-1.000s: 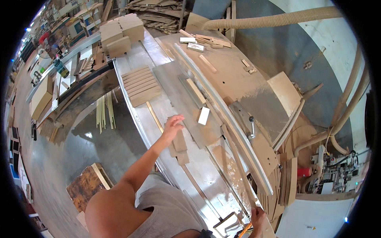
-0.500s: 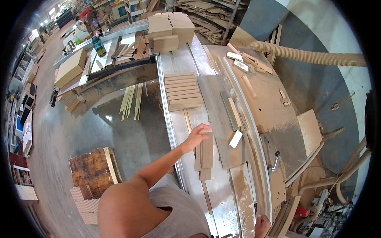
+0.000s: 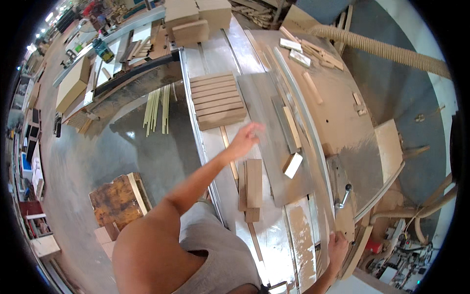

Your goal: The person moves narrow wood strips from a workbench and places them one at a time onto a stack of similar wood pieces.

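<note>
My left hand (image 3: 246,138) hovers over the metal sliding table (image 3: 277,220), blurred, its fingers loosely bent and apart with nothing in them. Just below it on the table lies a small stack of brown wooden boards (image 3: 253,183). Beyond the hand sits a block of brown wooden strips (image 3: 218,100) laid side by side. My right hand (image 3: 338,247) is by the near end of the long metal fence (image 3: 313,127), fingers curled; what they grip, if anything, is hidden. Right of my left hand, a pale wooden strip (image 3: 292,126) and a white-faced block (image 3: 293,165) rest on a grey plate (image 3: 274,161).
Large wood blocks (image 3: 188,32) stand at the table's far end. A crank handle (image 3: 345,196) sticks up near my right hand. A ribbed hose (image 3: 382,49) crosses the far right. At left, a stained wooden slab (image 3: 115,201) stands low beside me.
My left hand has left the stack of boards, moving up and away from me over the table. My right hand has moved farther forward along the fence. The view has shifted slightly.
</note>
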Demonstrator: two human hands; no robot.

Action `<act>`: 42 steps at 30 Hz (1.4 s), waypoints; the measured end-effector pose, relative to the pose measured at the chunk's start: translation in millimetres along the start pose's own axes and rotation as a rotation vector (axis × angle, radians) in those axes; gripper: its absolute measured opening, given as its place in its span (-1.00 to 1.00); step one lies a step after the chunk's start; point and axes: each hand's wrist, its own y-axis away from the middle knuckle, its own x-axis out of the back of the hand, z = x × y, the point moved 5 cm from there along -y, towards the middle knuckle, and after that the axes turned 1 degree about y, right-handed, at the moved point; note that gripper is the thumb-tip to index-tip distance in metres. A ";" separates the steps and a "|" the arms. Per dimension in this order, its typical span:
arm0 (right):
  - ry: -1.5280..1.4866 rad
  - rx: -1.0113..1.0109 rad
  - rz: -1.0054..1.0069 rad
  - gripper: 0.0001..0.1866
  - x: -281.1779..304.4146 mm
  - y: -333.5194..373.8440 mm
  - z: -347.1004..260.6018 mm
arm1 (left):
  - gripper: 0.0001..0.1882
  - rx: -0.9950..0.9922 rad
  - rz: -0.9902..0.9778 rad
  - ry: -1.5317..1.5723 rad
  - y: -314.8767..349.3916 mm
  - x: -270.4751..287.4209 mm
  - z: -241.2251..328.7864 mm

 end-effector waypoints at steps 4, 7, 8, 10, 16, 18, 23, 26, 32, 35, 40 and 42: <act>0.033 0.043 -0.031 -0.74 3.3 -42.5 -37.6 | -0.60 -0.142 0.179 -0.122 -89.3 21.4 23.5; 0.030 0.092 0.031 -0.75 1.0 -67.3 -89.9 | -0.51 -0.111 0.277 -0.289 -158.1 36.0 23.1; 0.035 0.058 0.007 -0.75 -1.0 -70.1 -91.9 | -0.47 -0.097 0.298 -0.371 -180.2 38.4 26.7; 0.035 0.010 -0.019 -0.75 -2.6 -76.3 -91.5 | -0.36 -0.012 0.353 -0.625 -225.0 53.3 14.4; -0.228 -0.157 0.087 -0.72 -5.0 -24.6 -53.6 | -0.24 0.293 0.309 -1.075 -294.1 80.4 -34.4; -0.312 -0.252 0.095 -0.73 -10.0 6.4 -45.1 | -0.25 0.237 0.290 -1.129 -305.2 67.7 -37.9; -0.191 -0.370 0.092 -0.42 -28.4 98.5 -32.2 | -0.34 0.305 0.478 -1.122 -334.3 59.2 -45.4; -0.087 -0.492 0.004 -0.61 -25.0 124.2 -47.9 | -0.50 0.285 0.580 -0.710 -342.5 71.1 -40.7; -0.154 -0.637 -0.091 -0.70 -38.3 149.2 -45.8 | -0.65 -0.255 0.369 -0.191 -297.5 34.2 -9.2; -0.228 -0.566 0.051 -0.72 -53.9 169.1 -40.5 | -0.61 -0.014 0.116 -0.305 -194.8 -21.1 27.9; -0.244 -0.442 0.136 -0.71 -49.9 174.2 -43.1 | -0.64 -0.206 0.028 -0.781 -61.5 0.9 2.8; -0.179 -0.453 0.125 -0.69 -62.2 186.7 -28.0 | -0.67 -0.183 -0.010 -0.776 -20.8 11.0 15.8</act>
